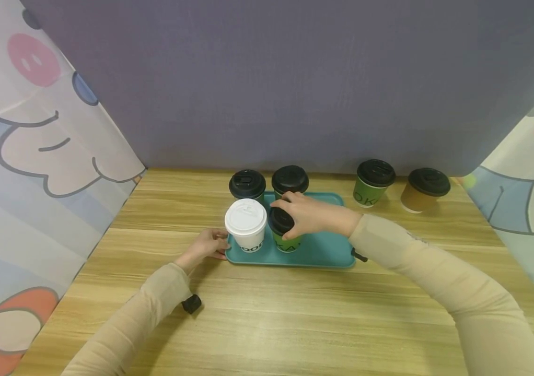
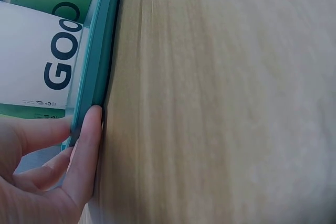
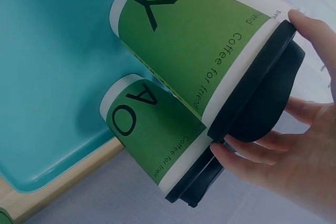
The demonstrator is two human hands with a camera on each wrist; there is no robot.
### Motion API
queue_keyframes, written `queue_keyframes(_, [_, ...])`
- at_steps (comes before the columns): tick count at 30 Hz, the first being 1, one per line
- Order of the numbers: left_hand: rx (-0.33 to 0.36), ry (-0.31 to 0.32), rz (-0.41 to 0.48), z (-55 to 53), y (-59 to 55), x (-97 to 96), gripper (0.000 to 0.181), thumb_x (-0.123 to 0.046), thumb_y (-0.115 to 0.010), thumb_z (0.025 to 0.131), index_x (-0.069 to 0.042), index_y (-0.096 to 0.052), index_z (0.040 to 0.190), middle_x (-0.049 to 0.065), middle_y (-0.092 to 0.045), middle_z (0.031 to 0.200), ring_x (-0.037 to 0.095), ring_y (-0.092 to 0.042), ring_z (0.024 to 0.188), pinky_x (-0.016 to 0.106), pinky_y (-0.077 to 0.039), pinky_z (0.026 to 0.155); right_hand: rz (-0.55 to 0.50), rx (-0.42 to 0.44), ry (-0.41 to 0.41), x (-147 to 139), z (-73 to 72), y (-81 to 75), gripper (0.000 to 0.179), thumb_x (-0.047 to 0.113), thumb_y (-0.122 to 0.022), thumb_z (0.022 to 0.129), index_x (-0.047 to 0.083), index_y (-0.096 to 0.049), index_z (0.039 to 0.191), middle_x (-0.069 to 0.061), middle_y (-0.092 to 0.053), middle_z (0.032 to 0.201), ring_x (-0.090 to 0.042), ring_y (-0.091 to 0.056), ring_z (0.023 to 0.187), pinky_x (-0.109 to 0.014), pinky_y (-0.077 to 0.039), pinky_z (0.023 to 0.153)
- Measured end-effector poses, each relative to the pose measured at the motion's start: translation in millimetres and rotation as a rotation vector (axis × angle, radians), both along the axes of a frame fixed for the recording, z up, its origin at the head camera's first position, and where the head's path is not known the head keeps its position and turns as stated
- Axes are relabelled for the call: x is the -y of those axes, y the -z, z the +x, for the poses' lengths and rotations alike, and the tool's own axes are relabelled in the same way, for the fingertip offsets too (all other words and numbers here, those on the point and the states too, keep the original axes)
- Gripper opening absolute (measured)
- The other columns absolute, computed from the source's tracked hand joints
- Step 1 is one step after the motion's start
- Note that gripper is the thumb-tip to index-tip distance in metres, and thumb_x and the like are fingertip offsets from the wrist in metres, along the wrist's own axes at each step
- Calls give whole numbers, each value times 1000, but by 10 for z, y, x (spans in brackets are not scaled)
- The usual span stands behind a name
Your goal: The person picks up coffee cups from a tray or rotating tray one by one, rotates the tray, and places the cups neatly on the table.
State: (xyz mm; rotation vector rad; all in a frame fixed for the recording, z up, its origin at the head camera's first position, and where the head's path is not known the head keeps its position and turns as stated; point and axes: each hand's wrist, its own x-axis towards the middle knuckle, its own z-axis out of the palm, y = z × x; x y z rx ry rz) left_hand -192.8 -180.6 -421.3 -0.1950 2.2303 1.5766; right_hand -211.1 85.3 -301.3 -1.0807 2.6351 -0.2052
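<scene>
A blue-green tray (image 1: pixel 328 254) is pinched at its left edge by the left hand (image 1: pixel 210 243). A green cup (image 1: pixel 286 244), by the tray's near edge, is gripped at its black lid by the right hand (image 1: pixel 311 213). The near left corner is occupied by a white cup (image 1: pixel 247 227). Near the far right corner of the surface (image 1: pixel 271 324), a brown cup (image 1: pixel 416 199) is seen.

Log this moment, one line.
Left hand: grips edge of teal rectangular tray; right hand: holds green paper cup by black plastic lid; white paper cup: on tray

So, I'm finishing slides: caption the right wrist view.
Fingers grip a green cup by its black lid, a second green cup alongside, teal tray below.
</scene>
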Motion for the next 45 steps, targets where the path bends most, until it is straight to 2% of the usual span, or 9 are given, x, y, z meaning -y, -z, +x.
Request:
queue_keyframes(9, [-12,8,4,3,2,7,45,7,-53,80,16,-38,122,18,-54,90,13,-56,62,28,-56,59,14,71,31,44,4,-2,81,32,-73,71,13,-30,138,-19,-28,133,-32,-32,119,-42,-43,91])
queue_keyframes(21, [-9,0,9,-7,7,11,44,6,-54,80,15,-39,121,17,-54,89,13,-57,62,29,-56,59,68,93,56,76,-37,9,85,34,-73,70,17,-27,139,-20,-26,133,-33,-32,118,-42,-46,86])
queue_keyframes(26, [-3,5,17,-4,11,11,45,6,-55,80,16,-38,122,16,-54,88,13,-57,61,29,-56,59,57,95,61,51,-10,-32,84,36,-73,70,18,-29,138,-21,-26,132,-34,-31,117,-43,-46,85])
queue_keyframes(32, [0,5,20,-8,12,17,45,6,-54,80,15,-38,121,15,-56,85,13,-57,58,30,-57,60,42,81,61,-29,3,-110,84,36,-73,69,19,-29,138,-22,-27,131,-35,-32,116,-44,-46,85])
queue_keyframes(39, [0,-1,16,1,-4,8,44,6,-55,80,15,-39,121,14,-55,85,13,-57,59,30,-57,60,19,64,64,-198,-11,-144,84,37,-73,69,17,-29,138,-24,-30,126,-34,-43,106,-40,-49,78])
queue_keyframes(45, [2,-1,22,6,-7,5,46,6,-55,80,16,-38,121,16,-55,87,13,-58,60,30,-57,60,4,91,114,-363,-11,-183,85,37,-72,70,17,-26,138,-25,-26,131,-35,-37,114,-44,-46,83])
